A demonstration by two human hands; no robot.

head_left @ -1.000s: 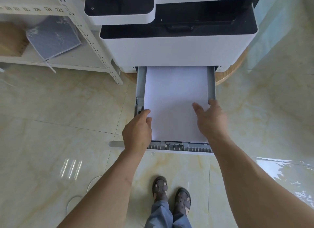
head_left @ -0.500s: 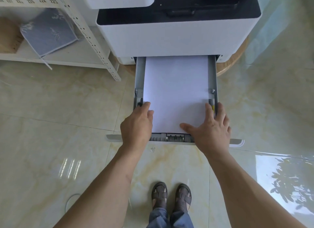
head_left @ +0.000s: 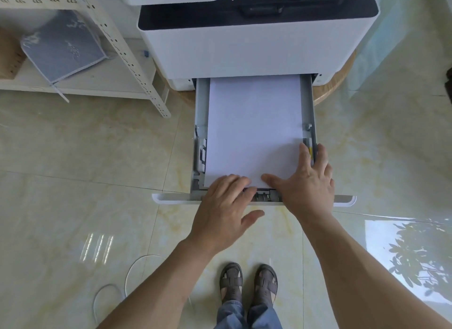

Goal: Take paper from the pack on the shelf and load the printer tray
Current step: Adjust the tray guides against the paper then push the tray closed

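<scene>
**Squaring the sheet stack in an extended printer tray**

The tray (head_left: 308,101) stands pulled well out from the base of the printer (head_left: 244,49), so that its whole bed lies open from above. A flat stack of white paper (head_left: 254,125) fills the bed between the grey side walls, its far edge running under the printer body. The left hand (head_left: 221,210) lies palm down with fingers loosely spread; its fingertips rest at the near edge of the stack, over the tray's front guide, and it grips nothing. The right hand (head_left: 307,179) is likewise flat and open, thumb pressing the sheet's near edge and fingers reaching along the right wall beside the yellow-marked side guide. This placement suggests the sheets are being pressed down and squared against the guides, a late step before the tray is pushed home. The paper is matte and smooth; the tray is rigid moulded plastic with a white front lip. On the perforated metal shelf (head_left: 80,83) to the left lies a grey, plastic-wrapped pack (head_left: 63,47). The floor (head_left: 85,162) is glossy tile.
</scene>
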